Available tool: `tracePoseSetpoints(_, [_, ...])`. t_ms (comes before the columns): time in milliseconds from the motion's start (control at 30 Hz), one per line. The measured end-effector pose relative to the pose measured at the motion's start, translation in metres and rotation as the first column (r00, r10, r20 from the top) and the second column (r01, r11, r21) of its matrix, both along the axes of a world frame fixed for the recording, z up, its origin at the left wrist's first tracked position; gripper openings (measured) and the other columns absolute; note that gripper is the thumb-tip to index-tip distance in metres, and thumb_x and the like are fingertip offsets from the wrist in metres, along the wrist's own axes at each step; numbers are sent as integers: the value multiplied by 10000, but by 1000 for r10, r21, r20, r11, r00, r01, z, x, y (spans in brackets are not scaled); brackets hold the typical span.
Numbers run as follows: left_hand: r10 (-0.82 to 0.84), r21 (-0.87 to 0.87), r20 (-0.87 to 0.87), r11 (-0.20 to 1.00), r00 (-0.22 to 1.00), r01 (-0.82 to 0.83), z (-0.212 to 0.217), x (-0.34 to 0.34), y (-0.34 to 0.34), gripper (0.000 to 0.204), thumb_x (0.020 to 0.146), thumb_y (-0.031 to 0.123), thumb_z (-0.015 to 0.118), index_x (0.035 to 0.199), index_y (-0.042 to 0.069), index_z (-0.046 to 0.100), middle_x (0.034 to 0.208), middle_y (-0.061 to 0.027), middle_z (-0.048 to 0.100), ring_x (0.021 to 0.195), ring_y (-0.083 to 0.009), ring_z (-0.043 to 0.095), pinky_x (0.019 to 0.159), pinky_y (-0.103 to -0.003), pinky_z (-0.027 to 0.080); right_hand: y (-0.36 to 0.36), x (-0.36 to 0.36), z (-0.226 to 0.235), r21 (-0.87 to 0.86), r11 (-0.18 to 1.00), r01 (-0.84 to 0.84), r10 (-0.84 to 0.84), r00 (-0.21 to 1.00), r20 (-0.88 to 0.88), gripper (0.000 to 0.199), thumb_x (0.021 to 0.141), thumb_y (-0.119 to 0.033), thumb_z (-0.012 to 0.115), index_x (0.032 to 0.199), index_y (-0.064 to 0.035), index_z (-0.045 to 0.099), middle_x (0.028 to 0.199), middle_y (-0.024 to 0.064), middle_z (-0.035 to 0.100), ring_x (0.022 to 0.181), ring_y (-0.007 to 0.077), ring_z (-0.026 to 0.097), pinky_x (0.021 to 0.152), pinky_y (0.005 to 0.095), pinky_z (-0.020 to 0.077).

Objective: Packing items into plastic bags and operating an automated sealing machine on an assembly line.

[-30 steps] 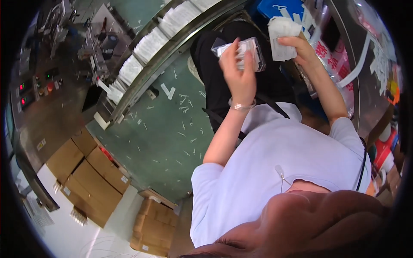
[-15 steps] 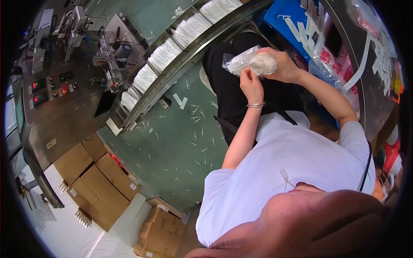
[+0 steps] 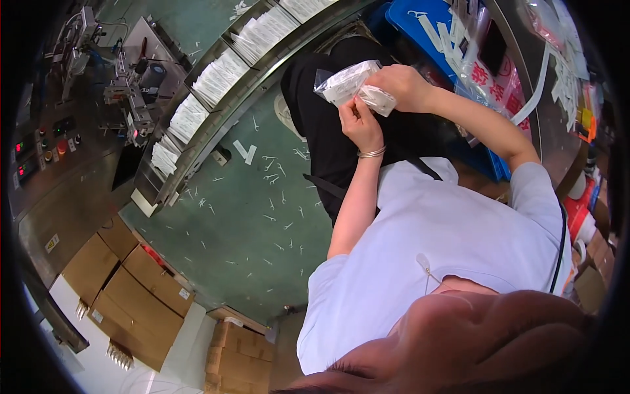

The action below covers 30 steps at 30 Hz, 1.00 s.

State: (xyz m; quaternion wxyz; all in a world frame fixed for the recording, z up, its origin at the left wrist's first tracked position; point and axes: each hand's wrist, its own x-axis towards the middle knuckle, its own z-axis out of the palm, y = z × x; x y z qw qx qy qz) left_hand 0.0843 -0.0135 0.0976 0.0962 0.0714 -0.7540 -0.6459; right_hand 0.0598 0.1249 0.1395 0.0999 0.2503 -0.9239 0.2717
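L hand pinches near edge of clear bag, white pkts showing in it; R hand is closed on a pkt stack against it. Bag's L of blue bin, nearer the body; rack w/ pkts farther L of bin; phone to bin's R.
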Motion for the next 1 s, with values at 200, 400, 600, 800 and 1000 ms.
tracePoseSetpoints(200, [-168, -230, -199, 966, 966, 120, 10, 1, -5, 166, 828, 91, 536, 693, 13, 477, 598, -96, 467, 481, -213, 476, 444, -297, 390, -19, -3, 0, 346, 932, 108, -132, 990, 46, 238, 647, -110, 624, 840, -37, 507, 762, 102, 553, 694, 262, 579, 611, 356, 465])
tracePoseSetpoints(400, [-326, -531, -225, 831, 918, 165, 28, -15, -12, 177, 768, 60, 561, 647, 42, 434, 577, -93, 444, 422, -258, 473, 385, -338, 372, -22, -12, 6, 319, 925, 206, -307, 899, 311, 292, 652, -189, 647, 830, -10, 501, 801, 138, 557, 726, 306, 583, 632, 384, 470])
tracePoseSetpoints(600, [-373, -587, -256, 793, 892, 164, 35, -25, -10, 203, 771, 95, 566, 629, 51, 429, 571, -88, 462, 405, -261, 466, 374, -334, 368, -18, -20, 10, 268, 930, 249, -349, 827, 441, 404, 634, -261, 692, 856, 20, 506, 826, 179, 553, 765, 349, 582, 650, 403, 470])
tracePoseSetpoints(800, [-455, -656, -206, 721, 866, 223, 38, -17, -13, 199, 758, 92, 567, 635, 55, 415, 582, -83, 444, 420, -243, 480, 383, -322, 380, -12, -25, 14, 262, 948, 178, -315, 626, 713, 385, 640, -230, 678, 873, 23, 506, 847, 181, 536, 763, 358, 566, 628, 416, 456])
tracePoseSetpoints(1000, [-419, -599, -232, 773, 878, 210, 28, -13, -16, 151, 750, 81, 567, 679, 48, 438, 642, -97, 464, 557, -255, 514, 490, -342, 418, -14, -13, 10, 293, 946, -136, 24, 934, 357, 286, 694, -149, 623, 879, 36, 507, 895, 158, 516, 767, 315, 565, 608, 358, 469])
